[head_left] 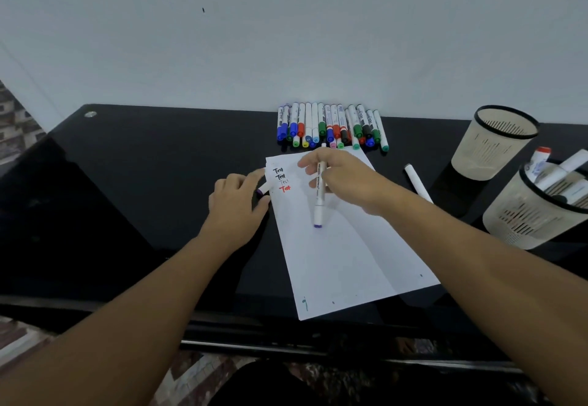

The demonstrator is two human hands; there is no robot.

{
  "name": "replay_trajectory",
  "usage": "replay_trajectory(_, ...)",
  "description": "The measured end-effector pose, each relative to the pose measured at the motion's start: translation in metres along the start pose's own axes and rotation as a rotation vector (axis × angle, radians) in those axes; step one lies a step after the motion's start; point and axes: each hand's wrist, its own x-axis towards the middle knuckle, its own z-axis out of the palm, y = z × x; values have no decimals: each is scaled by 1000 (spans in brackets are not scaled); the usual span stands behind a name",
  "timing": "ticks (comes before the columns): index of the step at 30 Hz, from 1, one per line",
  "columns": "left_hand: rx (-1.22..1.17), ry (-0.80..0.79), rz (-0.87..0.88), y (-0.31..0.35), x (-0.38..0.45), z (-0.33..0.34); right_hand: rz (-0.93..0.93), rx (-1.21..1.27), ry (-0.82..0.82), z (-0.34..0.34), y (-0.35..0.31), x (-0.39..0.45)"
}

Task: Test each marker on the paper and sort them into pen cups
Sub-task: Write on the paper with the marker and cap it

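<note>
Head view: a white marker point(320, 194) with a purple end is gripped by the right hand point(342, 179) over the paper point(337, 256). A purple cap point(264, 188), partly hidden, is pinched by the left hand point(237, 206) at the paper's left edge. The near cup point(537, 211) is cut off at right; the far cup point(491, 141) stands beside it, and a row of markers point(331, 125) lies against the wall.

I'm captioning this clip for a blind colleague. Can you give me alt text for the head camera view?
A person's right hand holds a white marker over a sheet of paper on a black desk, while the left hand holds a purple cap at the paper's edge. Behind lie a row of markers; two pen cups stand at right.
</note>
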Motion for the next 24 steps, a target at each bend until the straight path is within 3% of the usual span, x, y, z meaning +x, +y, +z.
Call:
replay_trajectory(4,43,42,139,-6,-4,7,-18,-219,-65,-1,7,-1)
replay_trajectory(9,43,53,164,-9,-2,12,-207,-386,70,12,19,0)
replay_trajectory(11,22,70,167,-10,-1,12,-237,-287,132,18,22,-1)
replay_trajectory(16,2,69,159,-9,-2,12,-73,205,345,41,27,3)
replay_trajectory(18,-8,85,161,-10,-3,13,-59,272,414,50,29,3)
replay_trajectory(24,-10,87,150,-11,-2,13,-122,268,411,67,39,0)
